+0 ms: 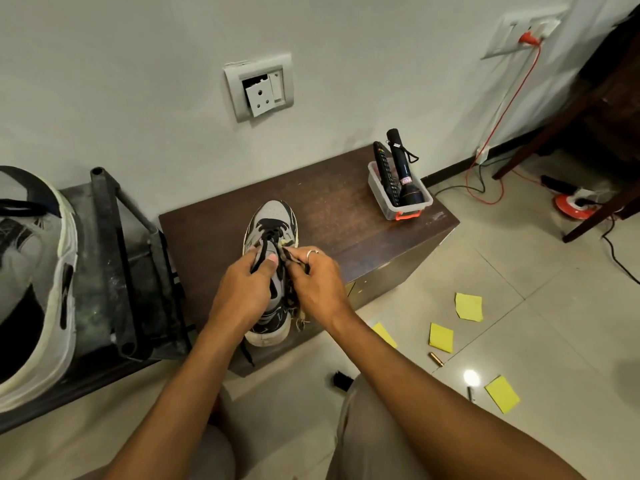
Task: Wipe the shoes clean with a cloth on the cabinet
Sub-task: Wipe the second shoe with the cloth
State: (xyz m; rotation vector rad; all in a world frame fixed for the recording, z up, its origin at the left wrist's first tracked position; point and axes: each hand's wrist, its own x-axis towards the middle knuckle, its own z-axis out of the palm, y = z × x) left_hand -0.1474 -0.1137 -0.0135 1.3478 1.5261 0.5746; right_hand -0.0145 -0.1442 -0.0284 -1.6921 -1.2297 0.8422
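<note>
A grey, black and white sneaker (273, 216) stands on the dark brown cabinet (346, 209), toe toward the wall, heel at the front edge. My left hand (242, 285) grips the shoe at its tongue and laces. My right hand (317, 278), with a ring on one finger, pinches a frayed patterned cloth (298, 311) against the shoe's right side by the laces. The cloth hangs down past the heel. A second sneaker of the same kind (31, 289) lies on a dark metal rack at the far left.
A clear plastic bin (394, 199) with a black torch and a remote sits at the cabinet's back right corner. Yellow sticky notes (469, 306), a black brush (343, 379) and small items lie on the tiled floor. Cables and a wooden stand are at right.
</note>
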